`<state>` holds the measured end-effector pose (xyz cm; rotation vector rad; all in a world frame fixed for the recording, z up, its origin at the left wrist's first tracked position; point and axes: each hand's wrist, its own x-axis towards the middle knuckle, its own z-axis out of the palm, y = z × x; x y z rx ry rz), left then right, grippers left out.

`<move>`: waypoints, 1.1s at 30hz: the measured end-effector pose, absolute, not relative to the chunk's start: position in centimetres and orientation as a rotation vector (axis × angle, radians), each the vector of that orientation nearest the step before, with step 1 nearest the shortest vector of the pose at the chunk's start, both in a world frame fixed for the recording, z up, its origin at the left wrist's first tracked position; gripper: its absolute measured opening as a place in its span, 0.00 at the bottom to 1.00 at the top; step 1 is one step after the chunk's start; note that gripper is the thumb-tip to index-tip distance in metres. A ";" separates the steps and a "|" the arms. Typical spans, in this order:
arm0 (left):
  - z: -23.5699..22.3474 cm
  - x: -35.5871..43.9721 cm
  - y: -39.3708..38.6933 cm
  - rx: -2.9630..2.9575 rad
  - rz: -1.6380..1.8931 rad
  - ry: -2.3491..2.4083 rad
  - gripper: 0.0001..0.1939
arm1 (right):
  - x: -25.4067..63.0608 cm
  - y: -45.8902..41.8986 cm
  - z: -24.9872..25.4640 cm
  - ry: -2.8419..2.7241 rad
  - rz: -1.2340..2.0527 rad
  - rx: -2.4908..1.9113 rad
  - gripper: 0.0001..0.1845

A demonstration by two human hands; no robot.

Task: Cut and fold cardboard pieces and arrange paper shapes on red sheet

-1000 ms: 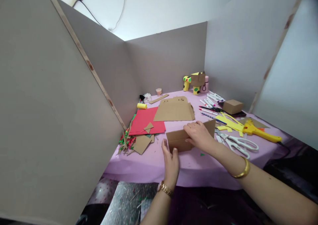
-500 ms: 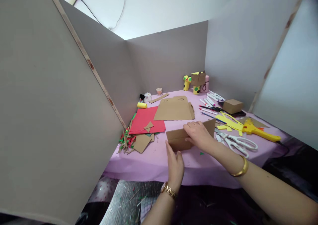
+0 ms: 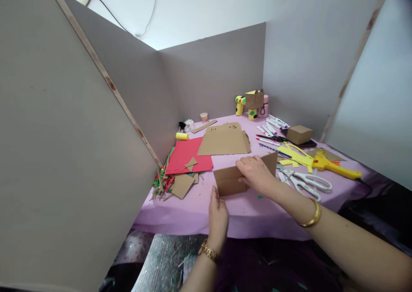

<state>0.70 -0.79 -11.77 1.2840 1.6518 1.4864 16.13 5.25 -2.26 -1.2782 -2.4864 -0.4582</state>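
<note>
A folded piece of brown cardboard stands on its long edge on the table, a crease running along it. My right hand grips its top edge near the middle, fingers over the far side and thumb in front. At the lower left corner of the cardboard is my left hand, fingers stretched upward; whether the fingertips touch the cardboard I cannot tell. Behind it lies a flat cardboard sheet with slots near its far edge. White-handled scissors rest right of my right hand.
Red paper and a pile of scraps lie at left. A yellow glue gun, yellow paper cutouts, markers and a small cardboard box are at right. Grey panels enclose the table.
My left hand has slid slightly left and down along the cardboard's left end. My right hand keeps its grip. The whole view has shifted a little.
</note>
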 end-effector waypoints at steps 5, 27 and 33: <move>-12.0 2.2 -1.3 1.342 1.431 1.628 0.32 | 16.1 5.2 -2.2 -2.484 -0.462 -1.279 0.15; -9.7 6.5 1.3 1.514 1.458 2.276 0.54 | 15.8 5.0 -2.1 -2.439 -0.446 -1.299 0.16; -9.5 7.2 1.6 1.449 1.489 2.332 0.54 | 15.7 4.7 -2.0 -2.424 -0.447 -1.312 0.14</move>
